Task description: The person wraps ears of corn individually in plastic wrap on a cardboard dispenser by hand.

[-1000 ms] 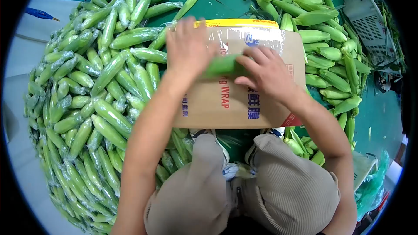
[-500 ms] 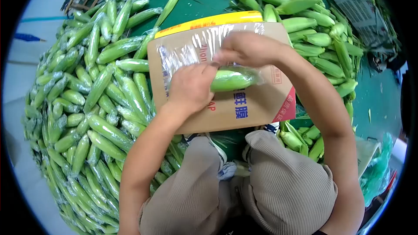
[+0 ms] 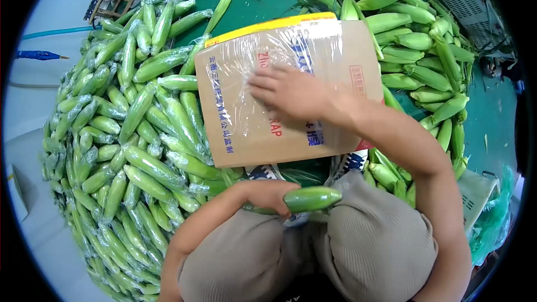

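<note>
My left hand [image 3: 267, 194] is closed around a green ear of corn [image 3: 314, 198] in its husk, low in front of my knees. Whether film covers this ear I cannot tell. Flat across the cling film [image 3: 240, 72] on top of the cardboard box [image 3: 235, 117] lies my right hand [image 3: 285, 90], fingers stretched out and pointing left. The film looks shiny and wrinkled over the printed box top. A yellow strip [image 3: 274, 24] runs along the box's far edge.
Film-wrapped corn [image 3: 146, 169] is heaped along the left. Unwrapped corn [image 3: 417, 56] lies at the upper right, beside a plastic crate [image 3: 461, 8]. Green plastic film [image 3: 492, 223] hangs by another crate [image 3: 475, 197] at the lower right. My shoes [image 3: 263, 172] stand under the box.
My left hand has left the box top and is now near my knees, holding corn. My right hand has opened from a bent grip and flattened on the film. No corn lies on the box now.
</note>
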`<state>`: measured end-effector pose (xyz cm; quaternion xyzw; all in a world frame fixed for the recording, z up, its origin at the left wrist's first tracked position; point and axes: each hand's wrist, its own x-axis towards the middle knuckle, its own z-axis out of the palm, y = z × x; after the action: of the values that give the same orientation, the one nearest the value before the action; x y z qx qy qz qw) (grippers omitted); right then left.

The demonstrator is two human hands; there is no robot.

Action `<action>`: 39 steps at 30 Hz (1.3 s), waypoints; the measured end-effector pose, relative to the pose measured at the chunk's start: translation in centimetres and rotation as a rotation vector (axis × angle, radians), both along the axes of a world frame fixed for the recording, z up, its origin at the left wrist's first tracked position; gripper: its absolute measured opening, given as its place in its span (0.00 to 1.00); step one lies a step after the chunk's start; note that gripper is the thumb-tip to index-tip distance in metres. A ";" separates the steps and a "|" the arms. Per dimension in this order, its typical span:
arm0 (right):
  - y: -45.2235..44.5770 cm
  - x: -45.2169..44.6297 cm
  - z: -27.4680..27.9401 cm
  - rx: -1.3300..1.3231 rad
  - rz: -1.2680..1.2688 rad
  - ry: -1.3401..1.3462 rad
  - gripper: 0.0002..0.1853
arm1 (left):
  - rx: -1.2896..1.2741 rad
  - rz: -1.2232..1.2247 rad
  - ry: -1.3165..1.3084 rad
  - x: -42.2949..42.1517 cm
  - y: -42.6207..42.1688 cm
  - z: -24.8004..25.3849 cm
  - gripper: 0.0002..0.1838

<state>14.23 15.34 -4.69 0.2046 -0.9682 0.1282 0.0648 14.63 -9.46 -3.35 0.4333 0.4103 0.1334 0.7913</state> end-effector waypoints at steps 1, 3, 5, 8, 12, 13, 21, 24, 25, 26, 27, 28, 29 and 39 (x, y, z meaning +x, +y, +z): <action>-0.8 2.1 4.4 -0.170 0.056 -0.422 0.31 | -0.041 0.122 -0.119 -0.3 -1.3 -1.3 0.38; -3.6 9.6 5.7 -0.653 0.086 -0.585 0.37 | 0.027 0.158 -0.071 -1.0 -1.8 -0.6 0.42; -4.4 12.2 6.8 -0.311 0.244 -1.292 0.48 | 0.016 0.208 -0.028 -2.3 -2.6 0.5 0.48; -4.7 18.2 -0.6 -0.683 0.039 -1.435 0.39 | -0.020 0.561 -0.117 -2.0 -7.7 -0.9 0.46; -6.2 15.1 0.8 -0.964 -0.127 -1.356 0.43 | 0.111 1.331 0.245 -1.2 -8.0 1.3 0.40; -7.6 13.0 0.8 -1.040 -0.083 -1.185 0.47 | 0.239 1.602 0.069 -1.4 -6.6 2.5 0.38; -12.6 4.6 8.0 -1.136 0.017 -0.781 0.53 | 0.617 2.284 0.199 -8.4 -10.4 13.9 0.22; -8.1 9.4 5.3 -1.369 -0.131 -1.097 0.39 | 0.931 2.463 0.508 -25.0 -25.0 25.5 0.22; -6.8 11.2 4.8 -1.441 -0.235 -1.104 0.37 | 1.002 2.627 0.630 -30.2 -29.3 30.5 0.24; -5.5 12.4 4.5 -1.514 -0.335 -1.094 0.34 | 1.107 2.787 0.636 -34.0 -34.0 33.2 0.21; -4.5 13.4 4.3 -1.490 -0.420 -1.008 0.30 | 1.099 2.966 0.566 -35.5 -36.9 35.4 0.18; -3.5 14.5 3.9 -1.463 -0.509 -0.922 0.26 | 1.076 3.144 0.477 -36.8 -38.3 36.6 0.15; -2.1 15.7 3.1 -1.429 -0.632 -0.795 0.24 | 1.093 2.939 0.786 -37.5 -38.1 35.6 0.14; 21.9 38.8 -19.8 0.317 -1.343 -0.178 0.31 | 1.124 0.772 1.285 -8.3 -1.1 4.3 0.30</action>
<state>53.01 37.28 -24.48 -0.4427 -0.8940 -0.0663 0.0199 6.38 -10.56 0.95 0.5766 0.7596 0.3007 -0.0119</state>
